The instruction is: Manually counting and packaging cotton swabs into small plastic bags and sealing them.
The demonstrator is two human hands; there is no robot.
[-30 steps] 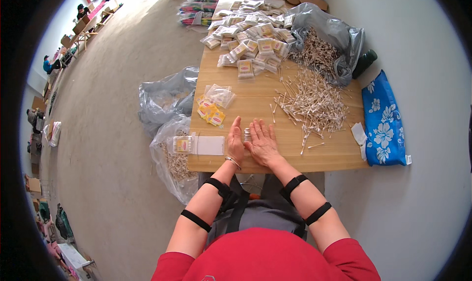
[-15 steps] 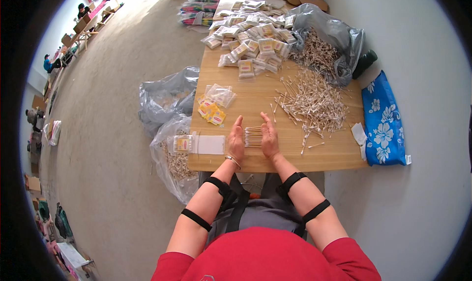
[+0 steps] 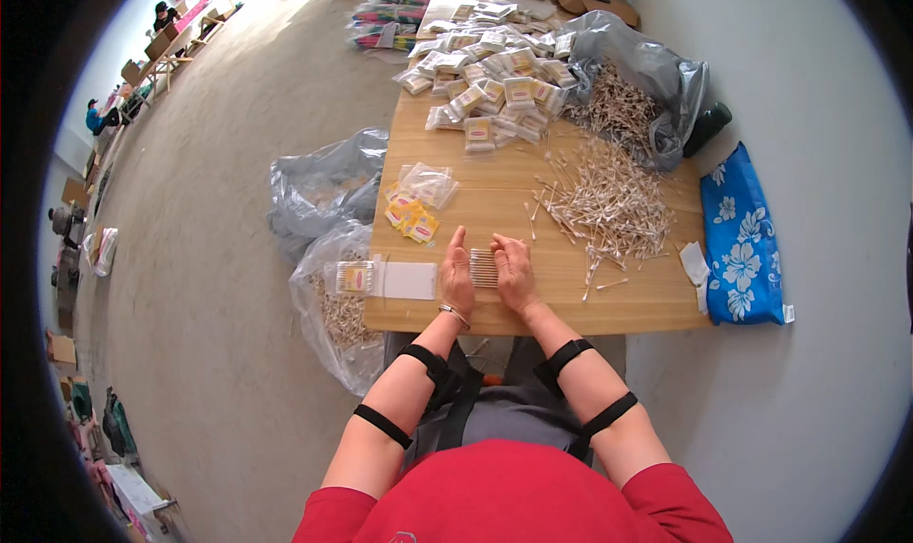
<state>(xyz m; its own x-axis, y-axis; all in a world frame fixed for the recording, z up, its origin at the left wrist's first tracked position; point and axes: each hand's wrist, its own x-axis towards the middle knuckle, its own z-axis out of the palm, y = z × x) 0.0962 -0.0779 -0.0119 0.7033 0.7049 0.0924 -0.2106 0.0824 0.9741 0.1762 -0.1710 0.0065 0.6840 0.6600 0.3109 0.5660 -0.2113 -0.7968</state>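
A row of cotton swabs (image 3: 483, 268) lies side by side on the wooden table, between my two hands. On its left, my left hand (image 3: 458, 275) stands on edge with fingers stretched out, its palm against the swab ends. My right hand (image 3: 515, 275) is at the other end, its fingers bent inward and curled over the row; its thumb is hidden. Left of my left hand lies a white card (image 3: 410, 281), and beside that a clear packet of swabs (image 3: 356, 278) with a yellow label. A loose pile of cotton swabs (image 3: 609, 201) spreads to the right.
Yellow label cards (image 3: 411, 220) and clear bags (image 3: 428, 184) lie at the left edge. Filled packets (image 3: 495, 77) heap at the back, beside a grey bag of swabs (image 3: 618, 106). A blue flowered pouch (image 3: 742, 248) rests at right. Plastic bags (image 3: 328, 196) stand on the floor at left.
My right hand has gone from stretched fingers to fingers bent inward, and has shifted slightly left and nearer to me. My left hand keeps about the same place and shape.
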